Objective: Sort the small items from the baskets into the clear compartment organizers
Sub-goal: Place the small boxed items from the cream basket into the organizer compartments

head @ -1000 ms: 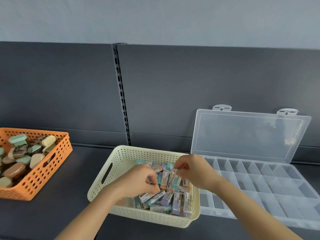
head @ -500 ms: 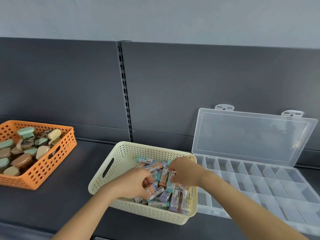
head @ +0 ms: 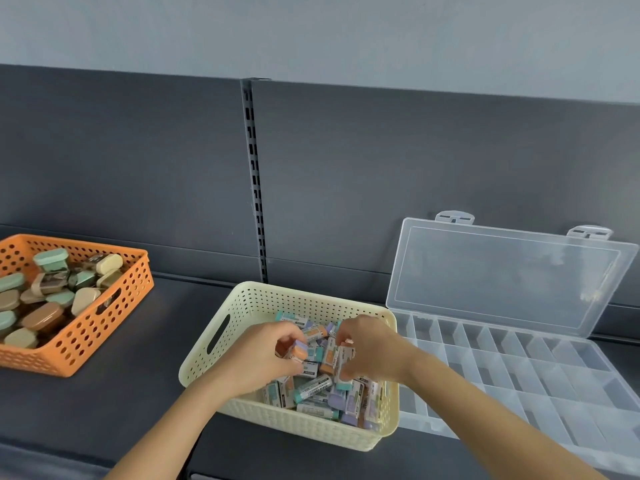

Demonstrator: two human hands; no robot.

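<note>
Pinching an orange eraser [head: 300, 352] with left hand [head: 263, 362], gripping a teal eraser [head: 343, 370] with right hand [head: 372, 351], inside cream basket [head: 311, 429], lower centre.

Left basket [head: 104, 336] well apart from centre basket [head: 304, 427]; organizer [head: 519, 375] just right, lid [head: 502, 275] raised behind.

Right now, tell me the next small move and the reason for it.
Probably lift the left hand out of the cream basket with the eraser its fingers pinch, toward the open organizer on the right: its compartments look empty, and the right hand is down in the basket too.
</note>
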